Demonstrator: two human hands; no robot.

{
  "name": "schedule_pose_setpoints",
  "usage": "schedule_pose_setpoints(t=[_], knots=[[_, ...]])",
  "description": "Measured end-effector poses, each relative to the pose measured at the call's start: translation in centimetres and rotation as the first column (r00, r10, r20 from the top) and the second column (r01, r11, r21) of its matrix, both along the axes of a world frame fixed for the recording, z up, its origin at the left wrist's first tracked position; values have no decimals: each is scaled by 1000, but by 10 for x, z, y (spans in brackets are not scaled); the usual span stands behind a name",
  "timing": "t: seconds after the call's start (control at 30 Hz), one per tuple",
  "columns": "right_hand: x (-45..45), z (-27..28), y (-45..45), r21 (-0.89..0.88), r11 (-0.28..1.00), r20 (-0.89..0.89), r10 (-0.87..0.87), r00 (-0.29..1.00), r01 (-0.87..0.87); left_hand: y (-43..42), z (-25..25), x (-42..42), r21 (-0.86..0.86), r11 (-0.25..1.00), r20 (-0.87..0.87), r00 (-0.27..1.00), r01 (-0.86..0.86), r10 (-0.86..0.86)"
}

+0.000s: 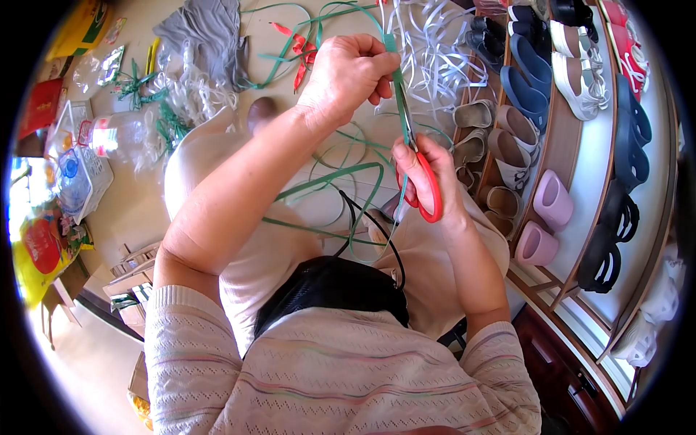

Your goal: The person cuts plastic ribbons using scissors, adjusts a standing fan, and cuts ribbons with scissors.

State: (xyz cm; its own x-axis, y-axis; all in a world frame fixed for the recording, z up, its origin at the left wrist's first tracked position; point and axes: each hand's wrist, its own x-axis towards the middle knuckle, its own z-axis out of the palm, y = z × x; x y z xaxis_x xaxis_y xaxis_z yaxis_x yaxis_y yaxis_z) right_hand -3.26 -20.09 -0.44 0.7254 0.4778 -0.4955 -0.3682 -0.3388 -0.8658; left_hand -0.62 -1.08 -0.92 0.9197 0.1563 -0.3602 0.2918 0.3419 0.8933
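My left hand (350, 76) is raised at the top middle, its fingers pinched on a green strap (392, 56). Below and to the right, my right hand (435, 170) grips red-handled scissors (433, 190) with the thumb and fingers at the loops. The blades point up and lie along the strap, just below my left hand. Whether they are parted is hard to make out. Loose loops of green strap (341, 172) hang and curl over my lap between my arms.
Pale ribbon strips (435, 54) pile up on the floor ahead. Racks of shoes (576, 69) line the right side. To the left are a grey cloth (199, 40), a clear plastic bottle (123, 138) and a white basket (94, 185). A black pouch (333, 290) sits at my waist.
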Motion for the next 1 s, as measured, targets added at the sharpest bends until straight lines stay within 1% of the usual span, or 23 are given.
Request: schedule_pose_setpoints(t=[0.1,0.2,0.23,0.33,0.37,0.4,0.47,0.57,0.77,0.9,1.0], knots=[[-1,1,1,8,1000,-13,-18,1000,18,2,3,0,-11,1000,11,1000,-21,21],[-2,6,4,0,999,-64,-41,997,41,3,1,1,-26,999,28,999,-36,37],[-2,4,3,9,999,-50,-47,998,47,3,0,2,-30,999,33,999,-38,39],[0,-2,2,23,998,-16,-65,998,65,-3,-1,-2,-22,999,7,1000,28,-28],[0,-1,2,20,997,-12,-70,997,70,-3,-1,-1,4,1000,-19,999,29,-29],[0,0,2,16,997,-9,-75,997,75,-3,-1,-2,-14,1000,-5,1000,22,-22],[0,-3,0,11,998,-19,-61,998,61,-5,1,-3,-49,999,22,1000,7,-6],[0,-4,-1,33,998,-36,-44,998,45,-3,-1,-2,-36,999,-12,1000,17,-17],[-1,-4,0,38,998,-69,-56,996,59,0,2,0,-40,999,8,1000,-22,23],[1,3,4,23,996,-76,-87,993,89,-4,1,-3,-54,999,-3,1000,6,-7],[0,-2,1,66,995,-77,-75,994,80,-6,1,-4,-58,998,-2,1000,18,-18]])
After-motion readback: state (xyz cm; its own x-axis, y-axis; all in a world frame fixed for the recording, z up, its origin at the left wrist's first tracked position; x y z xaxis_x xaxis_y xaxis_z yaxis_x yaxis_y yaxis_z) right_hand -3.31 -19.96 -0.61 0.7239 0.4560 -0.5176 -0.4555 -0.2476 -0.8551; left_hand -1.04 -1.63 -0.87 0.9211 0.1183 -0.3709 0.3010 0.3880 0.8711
